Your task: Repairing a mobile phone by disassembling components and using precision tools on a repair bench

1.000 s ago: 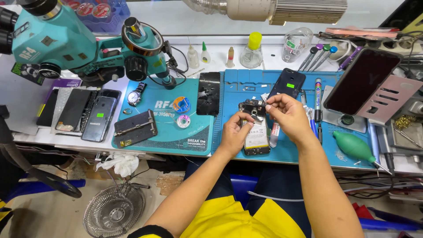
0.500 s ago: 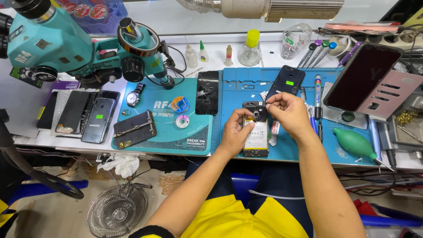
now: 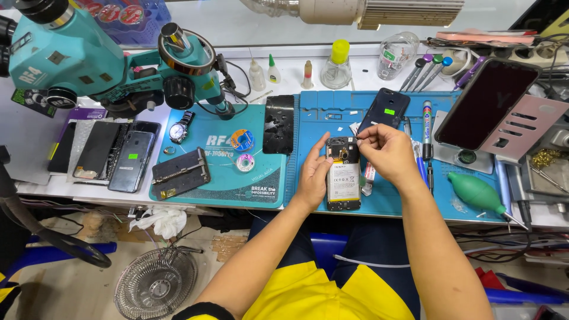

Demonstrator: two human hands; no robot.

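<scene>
whatever the right hand (image 3: 388, 153) pinched between thumb and forefinger was too small to make out, and its fingertips hid the top edge of the opened phone (image 3: 343, 173); whether a tool or a part sat in that pinch could not be told. the left hand (image 3: 313, 178) lay flat against the phone's left side, fingers straight and together, bracing rather than gripping it. the phone lay face down, its back off and battery showing, on the blue work mat (image 3: 379, 201), near the mat's front edge. its dark back cover (image 3: 385, 109) rested just beyond the right hand. bare mat lay left of the phone, while pens (image 3: 425, 127) and a green air blower (image 3: 477, 194) crowded the right. compared with half a second earlier, both hands had kept their places, the phone unmoved.
</scene>
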